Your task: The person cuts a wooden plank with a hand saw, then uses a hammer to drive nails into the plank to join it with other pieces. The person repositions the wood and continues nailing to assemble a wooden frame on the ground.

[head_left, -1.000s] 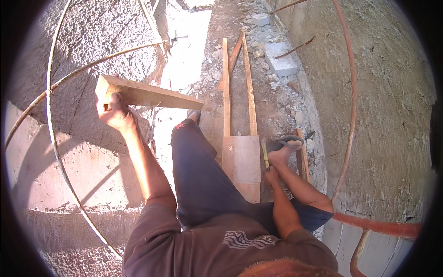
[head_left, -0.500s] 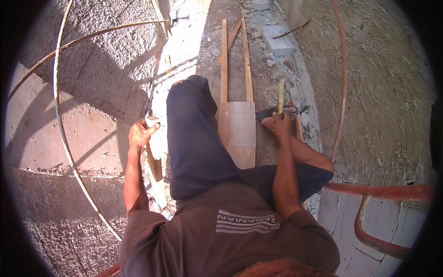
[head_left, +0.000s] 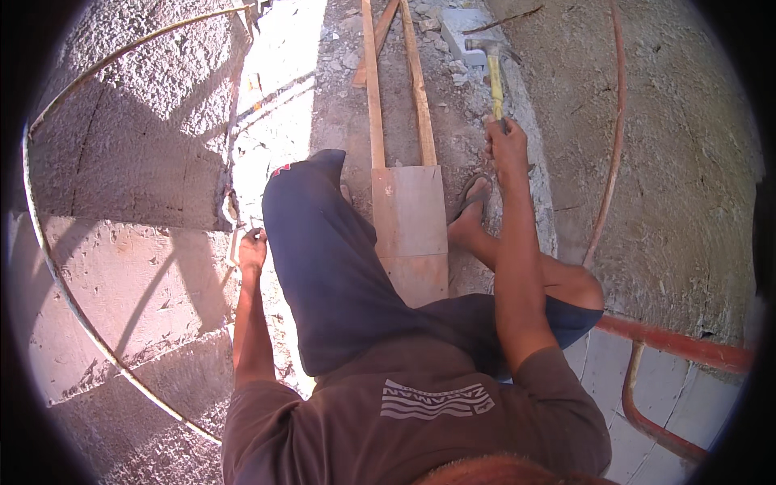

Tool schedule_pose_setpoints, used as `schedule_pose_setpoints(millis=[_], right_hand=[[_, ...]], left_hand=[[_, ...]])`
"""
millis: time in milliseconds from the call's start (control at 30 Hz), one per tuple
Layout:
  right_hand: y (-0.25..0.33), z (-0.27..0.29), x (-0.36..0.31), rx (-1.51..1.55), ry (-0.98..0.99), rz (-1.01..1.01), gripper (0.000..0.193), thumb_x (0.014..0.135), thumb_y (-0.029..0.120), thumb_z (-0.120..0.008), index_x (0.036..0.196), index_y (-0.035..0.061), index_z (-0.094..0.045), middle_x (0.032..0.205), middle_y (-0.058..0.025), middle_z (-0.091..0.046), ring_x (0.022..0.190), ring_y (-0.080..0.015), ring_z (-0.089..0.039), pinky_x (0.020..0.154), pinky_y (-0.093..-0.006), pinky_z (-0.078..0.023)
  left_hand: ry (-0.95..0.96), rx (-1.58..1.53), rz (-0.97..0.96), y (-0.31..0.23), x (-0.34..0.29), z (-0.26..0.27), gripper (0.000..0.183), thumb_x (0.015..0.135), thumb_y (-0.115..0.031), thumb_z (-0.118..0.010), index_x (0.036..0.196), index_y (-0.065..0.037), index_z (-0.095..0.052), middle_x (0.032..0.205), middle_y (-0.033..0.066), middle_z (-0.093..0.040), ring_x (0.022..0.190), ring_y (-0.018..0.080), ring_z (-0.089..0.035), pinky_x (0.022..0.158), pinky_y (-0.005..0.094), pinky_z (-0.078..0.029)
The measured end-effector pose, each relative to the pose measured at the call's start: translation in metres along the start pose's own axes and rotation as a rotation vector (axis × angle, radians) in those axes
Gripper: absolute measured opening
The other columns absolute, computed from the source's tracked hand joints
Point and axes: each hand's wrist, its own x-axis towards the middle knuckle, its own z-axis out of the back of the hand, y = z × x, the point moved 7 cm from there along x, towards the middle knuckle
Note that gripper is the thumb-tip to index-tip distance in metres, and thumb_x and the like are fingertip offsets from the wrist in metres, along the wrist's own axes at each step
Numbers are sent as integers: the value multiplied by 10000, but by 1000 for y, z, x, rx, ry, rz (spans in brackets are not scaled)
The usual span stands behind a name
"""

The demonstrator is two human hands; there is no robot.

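Note:
My right hand (head_left: 509,149) is closed around the lower end of a hammer's (head_left: 496,85) yellow handle, and the metal head points away from me beyond the right foot. On the left, my left hand (head_left: 252,250) has its fingers curled together beside my knee. A pale strip of wood (head_left: 234,247) shows right next to that hand; what the fingers pinch, if anything, is too small to tell. Between my legs lies a plywood panel (head_left: 410,212) joined to two long wooden battens (head_left: 374,89) that stretch away from me.
Rough concrete walls rise on the left (head_left: 153,153) and right (head_left: 687,178). A bent rod (head_left: 77,303) curves along the left side. A red metal pipe frame (head_left: 671,343) stands at lower right. Rubble and a pale block (head_left: 465,36) lie ahead on the ground.
My right hand has swung the hammer up and away from me, beyond the foot. The left hand has shifted from on top of the wood's end to lower beside it. The view has tilted slightly.

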Motion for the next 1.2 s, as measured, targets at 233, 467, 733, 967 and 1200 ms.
schedule_pose_setpoints(millis=[233, 467, 733, 967, 1200], right_hand=[[49, -58, 153, 119, 180, 301, 233, 976, 242, -682, 951, 43, -563, 738, -12, -565, 542, -91, -520, 483, -259, -436], [12, -36, 313, -625, 328, 97, 345, 999, 376, -646, 882, 63, -558, 701, 16, -526, 515, -81, -475, 461, -279, -389], [-30, 119, 119, -694, 366, -490, 286, 988, 326, -644, 1012, 42, -653, 714, 33, -509, 642, -94, -444, 569, -317, -376], [-11, 225, -166, -448, 46, -1319, 237, 985, 282, -623, 904, 60, -603, 635, -12, -536, 497, -146, -511, 453, -335, -409], [77, 229, -306, -245, 127, -1683, 317, 971, 274, -680, 834, 3, -591, 610, -83, -578, 462, -193, -582, 425, -358, -482]], left_hand=[[409, -616, 169, -194, 120, -80, 347, 1021, -386, -573, 1142, -73, -660, 676, -66, -495, 442, 27, -290, 391, 218, -197], [761, -151, -91, -359, 198, -188, 344, 1008, -424, -610, 924, -96, -669, 684, -62, -535, 488, 36, -353, 455, 233, -266], [746, -34, 12, -442, 151, -102, 416, 995, -422, -640, 754, -86, -597, 692, -29, -523, 666, 96, -412, 652, 282, -369], [783, 131, 208, -394, 15, 57, 337, 975, -348, -636, 905, -34, -738, 719, 4, -633, 659, 119, -549, 594, 337, -466], [941, 124, 759, -410, -107, 150, 333, 1005, -413, -606, 1026, -90, -685, 729, -35, -622, 557, 71, -495, 525, 237, -395]])
